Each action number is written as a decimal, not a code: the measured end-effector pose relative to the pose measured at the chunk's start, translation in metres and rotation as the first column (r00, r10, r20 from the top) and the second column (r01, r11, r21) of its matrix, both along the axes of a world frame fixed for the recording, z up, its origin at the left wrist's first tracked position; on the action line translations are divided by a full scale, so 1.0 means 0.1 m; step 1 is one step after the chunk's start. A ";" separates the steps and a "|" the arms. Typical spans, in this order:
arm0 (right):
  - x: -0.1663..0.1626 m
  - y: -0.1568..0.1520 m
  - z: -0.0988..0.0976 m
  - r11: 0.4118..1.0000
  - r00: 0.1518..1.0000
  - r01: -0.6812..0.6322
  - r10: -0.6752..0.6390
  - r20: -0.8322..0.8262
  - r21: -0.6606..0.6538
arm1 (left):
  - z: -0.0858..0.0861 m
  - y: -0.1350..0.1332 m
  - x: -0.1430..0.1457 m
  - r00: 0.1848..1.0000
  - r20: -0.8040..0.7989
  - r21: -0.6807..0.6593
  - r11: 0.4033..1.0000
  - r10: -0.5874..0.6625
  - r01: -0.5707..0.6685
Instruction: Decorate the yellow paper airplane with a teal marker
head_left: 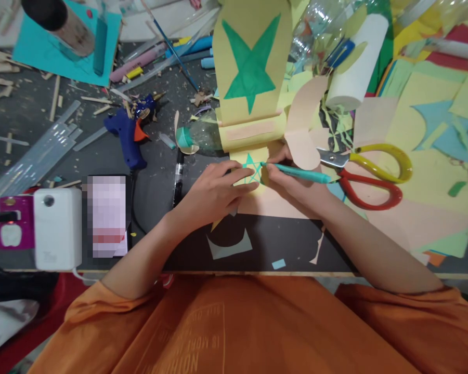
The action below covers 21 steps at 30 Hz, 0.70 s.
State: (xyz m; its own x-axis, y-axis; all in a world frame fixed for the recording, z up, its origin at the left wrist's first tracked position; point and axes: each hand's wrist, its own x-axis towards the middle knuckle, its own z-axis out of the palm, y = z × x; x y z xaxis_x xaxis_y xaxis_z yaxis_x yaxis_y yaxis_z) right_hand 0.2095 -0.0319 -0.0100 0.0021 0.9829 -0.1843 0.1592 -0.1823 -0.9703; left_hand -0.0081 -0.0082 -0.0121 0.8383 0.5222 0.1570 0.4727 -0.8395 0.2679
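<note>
My right hand [286, 182] grips a teal marker [302, 173], its tip touching a small star outline [251, 170] drawn on a yellow paper tab. My left hand [214, 193] lies flat on that tab, fingers stretched out and pressing it down. The tab belongs to a yellow paper craft [253, 72] bearing a large green star, built over a plastic bottle [197, 136] lying on its side. Peach paper [273, 203] lies under both hands.
Scissors with yellow and red handles [368, 174] lie right of my right hand. A blue glue gun [129, 132], glue sticks [35, 156], wooden sticks and pens lie at left. A white charger [57, 227] and phone [108, 215] sit near the table edge. Coloured paper sheets [432, 130] cover the right.
</note>
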 end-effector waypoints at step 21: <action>-0.02 0.01 0.00 1.000 1.000 0.001 -0.001 -0.001 0.009 | 0.00 0.00 0.00 1.000 -0.031 0.009 1.000 0.007 -0.006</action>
State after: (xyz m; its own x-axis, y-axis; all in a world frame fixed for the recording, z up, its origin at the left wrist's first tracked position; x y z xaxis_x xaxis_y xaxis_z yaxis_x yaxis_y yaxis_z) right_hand 0.2079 -0.0306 -0.0101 0.0029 0.9845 -0.1755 0.1579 -0.1738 -0.9720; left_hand -0.0084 -0.0084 -0.0119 0.8393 0.5264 0.1362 0.4861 -0.8387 0.2456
